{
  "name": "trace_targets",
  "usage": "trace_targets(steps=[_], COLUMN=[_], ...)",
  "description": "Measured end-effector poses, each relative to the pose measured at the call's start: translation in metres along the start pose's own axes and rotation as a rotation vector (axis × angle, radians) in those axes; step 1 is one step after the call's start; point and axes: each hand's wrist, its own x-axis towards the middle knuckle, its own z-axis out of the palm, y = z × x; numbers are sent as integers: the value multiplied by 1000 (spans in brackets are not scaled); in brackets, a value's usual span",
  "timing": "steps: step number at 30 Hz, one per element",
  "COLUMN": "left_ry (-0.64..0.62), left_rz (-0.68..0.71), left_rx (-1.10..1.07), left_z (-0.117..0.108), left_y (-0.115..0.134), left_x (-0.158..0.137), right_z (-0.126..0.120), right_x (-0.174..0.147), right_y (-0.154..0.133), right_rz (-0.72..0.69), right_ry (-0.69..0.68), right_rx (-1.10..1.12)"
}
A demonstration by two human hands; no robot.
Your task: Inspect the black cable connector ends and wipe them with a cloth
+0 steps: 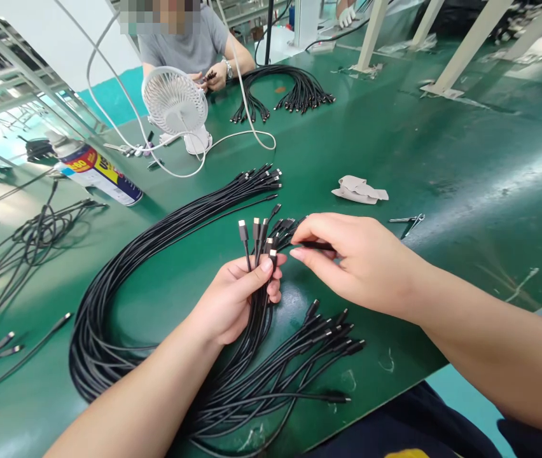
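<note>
Several black USB cables (pixel 257 318) are bunched in my left hand (pixel 240 292), their connectors sticking up above the thumb. Just to the right, my right hand (pixel 361 261) pinches a thin dark piece that looks like a cable end; the fingers partly hide it. Behind the left hand, more connectors (pixel 284 228) fan out. The large cable bundle (pixel 104 305) curves in a U on the table, one set of ends (pixel 261 178) at the back and another set of loose ends (pixel 333 334) below my hands.
A white fan (pixel 175 102) and a spray can (pixel 97 168) stand at the back left of the green table (pixel 423 152). Crumpled paper (pixel 359 189) and small scissors-like tweezers (pixel 408 222) lie to the right. Across sits a co-worker (pixel 189 44) near another cable bundle (pixel 294 79). Loose cables (pixel 18 254) lie left.
</note>
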Motion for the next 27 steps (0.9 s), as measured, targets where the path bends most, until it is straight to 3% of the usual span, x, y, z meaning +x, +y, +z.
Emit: trace_targets(steps=[7, 10, 14, 18, 23, 27], left_ry=[-63, -50, -32, -23, -20, -29], left_rz=[-6, -7, -1, -11, -8, 0], left_rx=[163, 210, 206, 124, 104, 97], left_z=[1, 3, 4, 4, 4, 1], left_y=[-6, -6, -6, -5, -4, -5], left_x=[-2, -3, -3, -3, -3, -2], right_z=[10, 14, 13, 4, -7, -10], right_x=[5, 7, 7, 9, 13, 13], right_y=[0, 0, 1, 7, 11, 12], right_rz=[197, 120, -24, 53, 172, 185], right_ry=[-136, -107, 19, 110, 145, 112], right_rx=[358, 307, 64, -38, 38, 103])
